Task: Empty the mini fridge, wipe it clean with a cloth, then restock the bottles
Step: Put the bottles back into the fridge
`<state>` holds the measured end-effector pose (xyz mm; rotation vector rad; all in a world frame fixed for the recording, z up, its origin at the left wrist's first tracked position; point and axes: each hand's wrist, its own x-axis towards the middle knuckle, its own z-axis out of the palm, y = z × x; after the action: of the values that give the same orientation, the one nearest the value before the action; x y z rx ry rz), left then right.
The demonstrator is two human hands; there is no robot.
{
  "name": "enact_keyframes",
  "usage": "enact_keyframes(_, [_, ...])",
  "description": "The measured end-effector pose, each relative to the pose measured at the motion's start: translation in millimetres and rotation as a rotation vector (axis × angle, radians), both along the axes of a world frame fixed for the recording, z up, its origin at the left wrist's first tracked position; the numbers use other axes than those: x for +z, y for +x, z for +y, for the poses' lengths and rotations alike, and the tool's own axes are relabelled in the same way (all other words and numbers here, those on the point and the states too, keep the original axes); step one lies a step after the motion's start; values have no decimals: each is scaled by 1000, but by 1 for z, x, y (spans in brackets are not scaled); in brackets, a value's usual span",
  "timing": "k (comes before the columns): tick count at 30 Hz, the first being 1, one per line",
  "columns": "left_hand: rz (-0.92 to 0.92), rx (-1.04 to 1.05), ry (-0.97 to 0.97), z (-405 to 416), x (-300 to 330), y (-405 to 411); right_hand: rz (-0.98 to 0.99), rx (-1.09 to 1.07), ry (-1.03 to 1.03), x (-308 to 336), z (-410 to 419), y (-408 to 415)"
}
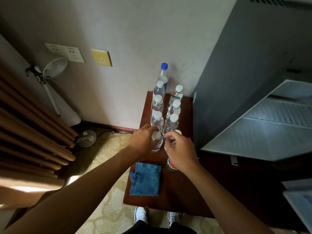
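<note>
Blue cloth (145, 179) lies folded by the near left edge of the wooden table (182, 196). Just beyond it, the left hand (141, 143) curls around the nearest clear bottle (156, 142), while the right hand (181, 152) grips the red-labelled bottle (171, 166). Both stand upright, heading two rows running toward the far edge. The open mini fridge (253, 132) lies to the right, nearer the right hand.
</note>
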<state>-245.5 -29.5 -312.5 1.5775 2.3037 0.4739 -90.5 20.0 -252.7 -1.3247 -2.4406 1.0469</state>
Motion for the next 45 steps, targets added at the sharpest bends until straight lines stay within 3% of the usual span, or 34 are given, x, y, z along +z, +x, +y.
enact_keyframes(7, [-30, -25, 23, -17, 7, -12, 45, -38, 74, -3, -16, -5])
enact_keyframes(14, [5, -75, 171, -33, 81, -15, 74, -72, 12, -4, -27, -11])
enact_keyframes(18, [27, -96, 274, -39, 142, -10, 284, -55, -53, -1, -33, -23])
enact_keyframes(24, [-127, -69, 378, -34, 195, 8, 486, -170, -65, 17, -28, -15])
enact_keyframes(35, [-206, -214, 432, 1, 208, 89, 615, -414, 38, 35, -14, 67])
enact_keyframes(41, [-144, -344, 275, 37, 191, 140, 561, -554, 62, 12, 11, 111])
enact_keyframes(45, [-169, -308, 233, 58, 173, 156, 554, -621, 4, -19, 30, 138])
